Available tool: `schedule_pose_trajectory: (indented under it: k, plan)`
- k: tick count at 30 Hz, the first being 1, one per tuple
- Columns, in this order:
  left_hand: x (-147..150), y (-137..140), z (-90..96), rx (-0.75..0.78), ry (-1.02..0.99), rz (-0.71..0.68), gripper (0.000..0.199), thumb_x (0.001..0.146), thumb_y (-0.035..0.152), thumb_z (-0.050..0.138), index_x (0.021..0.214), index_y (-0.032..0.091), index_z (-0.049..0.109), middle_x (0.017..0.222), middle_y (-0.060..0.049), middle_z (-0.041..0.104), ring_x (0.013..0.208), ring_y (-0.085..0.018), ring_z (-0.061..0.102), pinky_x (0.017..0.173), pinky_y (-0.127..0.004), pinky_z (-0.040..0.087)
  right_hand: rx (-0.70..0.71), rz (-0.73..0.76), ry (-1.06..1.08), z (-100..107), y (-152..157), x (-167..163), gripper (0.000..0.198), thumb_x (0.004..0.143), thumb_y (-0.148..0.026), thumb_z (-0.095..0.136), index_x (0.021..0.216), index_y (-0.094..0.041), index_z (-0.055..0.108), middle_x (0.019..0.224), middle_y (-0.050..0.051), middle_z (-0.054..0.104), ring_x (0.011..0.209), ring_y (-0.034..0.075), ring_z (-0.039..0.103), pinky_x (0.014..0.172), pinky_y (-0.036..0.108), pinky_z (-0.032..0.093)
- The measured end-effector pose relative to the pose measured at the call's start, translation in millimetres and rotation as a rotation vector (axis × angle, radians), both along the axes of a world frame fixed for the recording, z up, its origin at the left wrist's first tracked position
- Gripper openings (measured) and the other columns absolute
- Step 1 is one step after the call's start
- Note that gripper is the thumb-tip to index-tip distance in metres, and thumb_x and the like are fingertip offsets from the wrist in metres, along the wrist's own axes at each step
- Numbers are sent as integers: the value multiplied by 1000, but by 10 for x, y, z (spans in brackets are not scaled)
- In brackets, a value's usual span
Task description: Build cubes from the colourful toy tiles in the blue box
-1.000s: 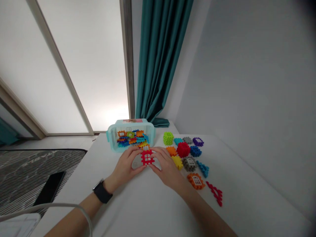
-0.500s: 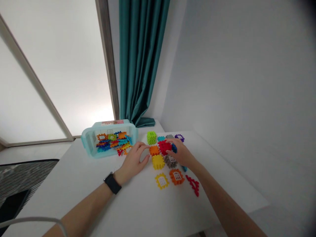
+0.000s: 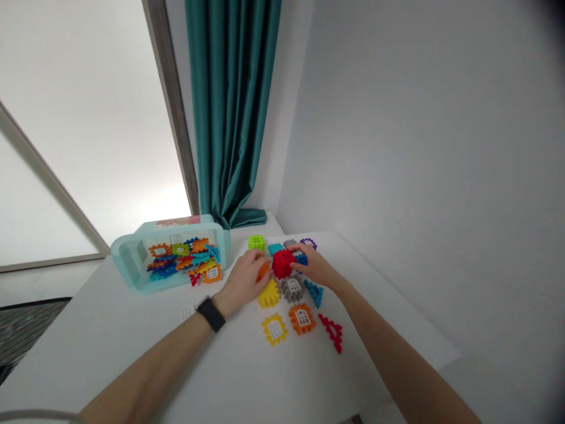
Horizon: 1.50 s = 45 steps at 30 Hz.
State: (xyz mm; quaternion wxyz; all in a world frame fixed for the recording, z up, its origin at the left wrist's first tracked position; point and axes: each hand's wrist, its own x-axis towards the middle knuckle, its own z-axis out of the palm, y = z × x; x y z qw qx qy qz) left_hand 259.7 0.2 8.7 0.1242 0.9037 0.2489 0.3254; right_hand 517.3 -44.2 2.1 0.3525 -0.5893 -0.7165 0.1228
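My left hand (image 3: 247, 277) curls over an orange toothed block (image 3: 263, 271), its fingers wrapped round the sides and covering part of it. The thumb and index finger of my right hand (image 3: 315, 268) grip the right side of a red toothed block (image 3: 283, 264). Under that hand, a dark blue toothed piece (image 3: 301, 259) is partly hidden. Just in front of the blocks sit a yellow block (image 3: 269, 294) and a grey block with a window pattern (image 3: 292, 288). A blue triangular piece (image 3: 313, 292) lies to their right.
A light blue bin (image 3: 132, 277) of mixed toothed pieces stands at the left. Nearer me lie a yellow window piece (image 3: 274, 329), an orange window piece (image 3: 302, 318) and a red triangle (image 3: 332, 333). Behind are a green block (image 3: 256, 242) and a purple piece (image 3: 309, 242).
My left hand has moved right and closed over the orange block. My right hand stays at the red block. The whole view has shifted, so things appear further left.
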Motion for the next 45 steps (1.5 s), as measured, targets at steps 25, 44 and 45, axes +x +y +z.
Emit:
schedule_pose_trajectory:
  k: [25, 44, 45]
  plan:
    - [34, -35, -21, -22, -17, -33, 18, 89, 20, 55, 105, 21, 63, 117, -11, 59, 105, -27, 59, 89, -45, 52, -74, 84, 97, 14, 106, -1, 40, 79, -18, 67, 119, -22, 62, 120, 7, 67, 112, 21, 63, 103, 44, 48]
    - [-40, -68, 27, -33, 53, -2, 18, 92, 20, 53, 106, 21, 64, 118, -10, 60, 105, -25, 61, 87, -41, 50, 178, -22, -238, 147, -104, -167, 42, 86, -21, 56, 128, -22, 59, 134, 12, 62, 129, 29, 52, 112, 54, 38]
    - [-70, -73, 27, -31, 61, 6, 18, 92, 19, 53, 106, 21, 64, 117, -9, 61, 105, -25, 61, 87, -40, 50, 208, -34, -298, 176, -143, -242, 42, 87, -20, 54, 129, -22, 59, 136, 12, 61, 130, 29, 51, 112, 54, 37]
